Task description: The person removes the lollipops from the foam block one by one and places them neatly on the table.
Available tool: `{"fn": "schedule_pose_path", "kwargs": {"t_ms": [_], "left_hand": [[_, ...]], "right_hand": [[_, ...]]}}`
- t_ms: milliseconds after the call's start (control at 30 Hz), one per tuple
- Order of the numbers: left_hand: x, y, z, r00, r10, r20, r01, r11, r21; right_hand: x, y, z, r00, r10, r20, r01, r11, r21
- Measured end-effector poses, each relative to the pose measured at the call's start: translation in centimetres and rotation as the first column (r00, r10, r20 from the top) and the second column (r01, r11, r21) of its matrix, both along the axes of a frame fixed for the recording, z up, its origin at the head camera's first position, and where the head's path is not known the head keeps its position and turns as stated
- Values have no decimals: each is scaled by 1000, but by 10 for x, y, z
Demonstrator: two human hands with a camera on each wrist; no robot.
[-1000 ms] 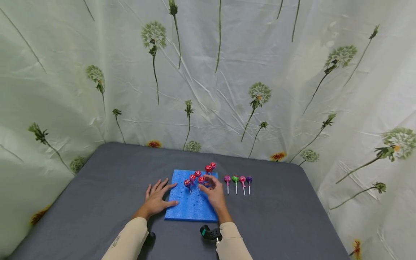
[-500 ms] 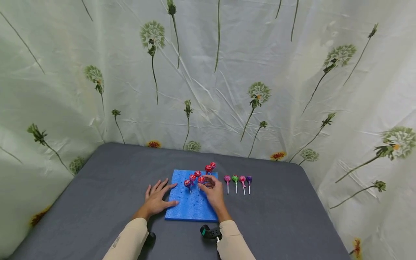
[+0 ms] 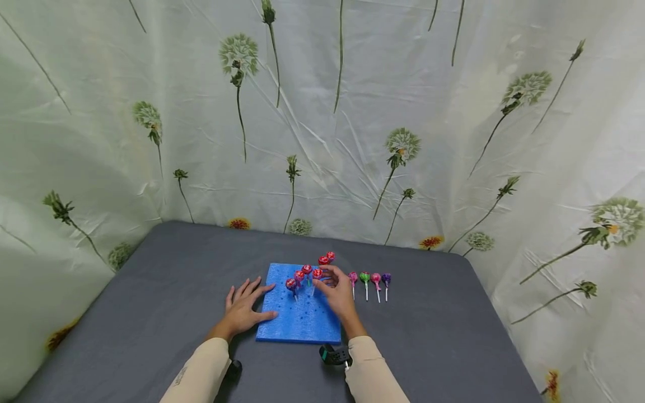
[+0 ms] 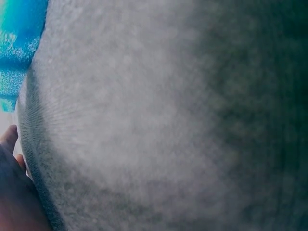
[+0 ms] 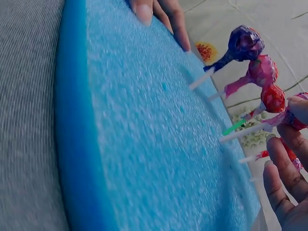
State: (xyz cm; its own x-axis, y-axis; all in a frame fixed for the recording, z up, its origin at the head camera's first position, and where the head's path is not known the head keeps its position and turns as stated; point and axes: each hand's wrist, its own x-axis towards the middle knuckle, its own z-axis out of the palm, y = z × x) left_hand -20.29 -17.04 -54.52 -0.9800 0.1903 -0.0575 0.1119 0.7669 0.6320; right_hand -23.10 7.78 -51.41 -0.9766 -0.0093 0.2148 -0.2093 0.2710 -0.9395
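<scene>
My right hand (image 3: 339, 292) pinches a lollipop (image 3: 317, 273) in a red and pink wrapper by its head. In the right wrist view its white stick (image 5: 245, 132) slants down to the blue foam board (image 5: 144, 125), the stick's tip at the surface. Several wrapped lollipops stand in the board around it, among them a purple one (image 5: 246, 43), a pink one (image 5: 263, 70) and a red one (image 5: 273, 98). With fingers spread, my left hand (image 3: 243, 310) rests at the board's left edge. The left wrist view catches only a bit of that hand (image 4: 8, 139).
On the grey table (image 3: 428, 336), right of the board, lies a row of lollipops: pink (image 3: 353, 277), green (image 3: 365, 277), pink (image 3: 375, 277) and purple (image 3: 386, 278). Small holes dot the board. A floral curtain (image 3: 322, 140) hangs behind the table.
My right hand has shifted a little right and away from me, and the pinched lollipop has moved with it. The left hand and the board stay where they were.
</scene>
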Motion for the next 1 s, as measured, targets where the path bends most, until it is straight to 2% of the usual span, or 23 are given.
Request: {"fn": "schedule_pose_path", "kwargs": {"t_ms": [233, 533, 767, 900, 1000], "left_hand": [[1, -3, 1, 1000, 4, 13, -3, 1000, -6], [1, 0, 3, 1000, 4, 31, -3, 1000, -7], [-1, 2, 0, 999, 5, 35, -4, 1000, -14], [-2, 2, -1, 1000, 2, 29, -1, 1000, -9], [-1, 1, -1, 1000, 2, 28, -2, 1000, -5]], "right_hand": [[-2, 11, -2, 1000, -10, -3, 10, 1000, 7], [0, 32, -7, 998, -49, 47, 49, 999, -3], [1, 45, -11, 997, -13, 70, 16, 999, -41], [9, 48, 3, 998, 3, 67, 2, 998, -64], [15, 50, 16, 998, -7, 64, 10, 999, -41]]}}
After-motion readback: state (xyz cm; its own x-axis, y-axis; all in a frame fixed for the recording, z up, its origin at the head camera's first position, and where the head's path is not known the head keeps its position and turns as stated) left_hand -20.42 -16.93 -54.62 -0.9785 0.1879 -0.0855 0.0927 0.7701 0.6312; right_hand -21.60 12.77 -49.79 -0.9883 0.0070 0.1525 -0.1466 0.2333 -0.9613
